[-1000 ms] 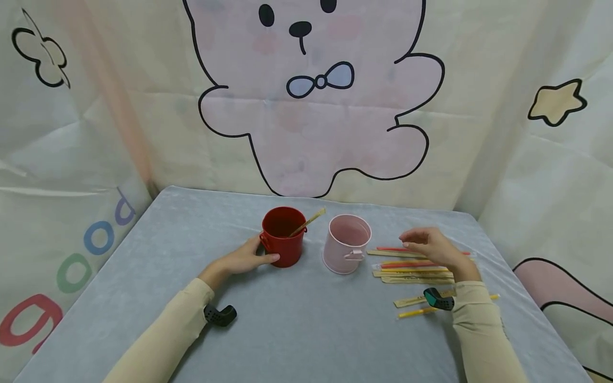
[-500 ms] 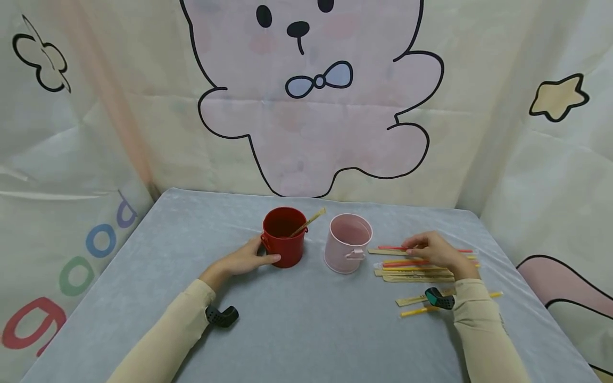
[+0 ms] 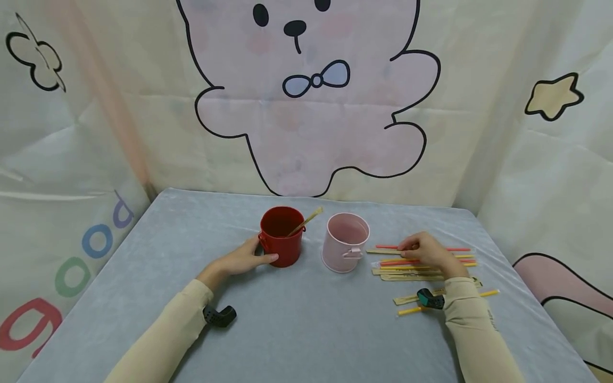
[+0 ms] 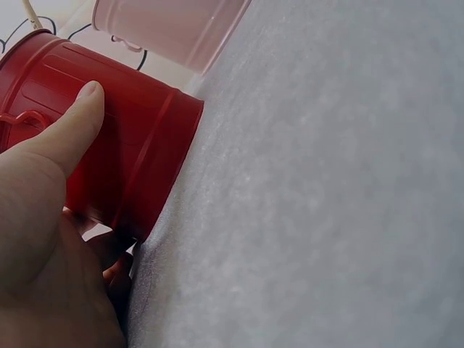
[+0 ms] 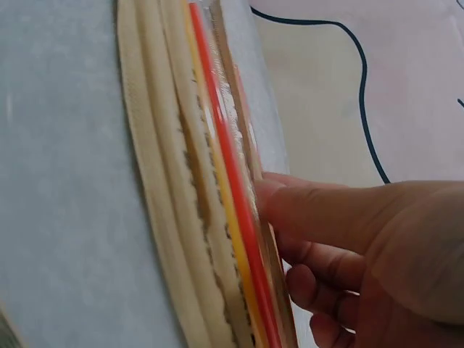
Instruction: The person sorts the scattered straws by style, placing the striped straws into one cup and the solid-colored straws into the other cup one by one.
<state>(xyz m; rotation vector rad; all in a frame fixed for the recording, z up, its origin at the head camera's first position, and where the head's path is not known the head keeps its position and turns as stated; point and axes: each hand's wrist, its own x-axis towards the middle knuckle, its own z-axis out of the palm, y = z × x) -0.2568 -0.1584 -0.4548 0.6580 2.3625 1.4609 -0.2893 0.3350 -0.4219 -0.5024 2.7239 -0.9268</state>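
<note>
My left hand (image 3: 243,258) grips a small red bucket (image 3: 285,251) low on its side, thumb in front and fingers around behind. A beige paper-wrapped stick (image 3: 312,218) leans out over the bucket's right rim. Over the row of wrapped sticks and straws, my right hand (image 3: 428,250) pinches a beige paper-wrapped stick (image 3: 381,251) between thumb and fingertips. In the right wrist view the thumb lies against this stick (image 5: 269,243), beside a red straw (image 5: 233,156) in clear wrap. The other fingers are curled beneath the palm.
A pink bucket (image 3: 337,256) stands upright between the red one and the row. Several more beige wrapped sticks (image 3: 409,277) lie alongside red and yellow straws. Nearer me, a yellow straw (image 3: 408,312) lies partly under the right wrist. A printed curtain (image 3: 306,143) hangs behind the table.
My right hand has come down from above the row and its fingertips have closed on a beige wrapped stick. The left hand stays on the red bucket.
</note>
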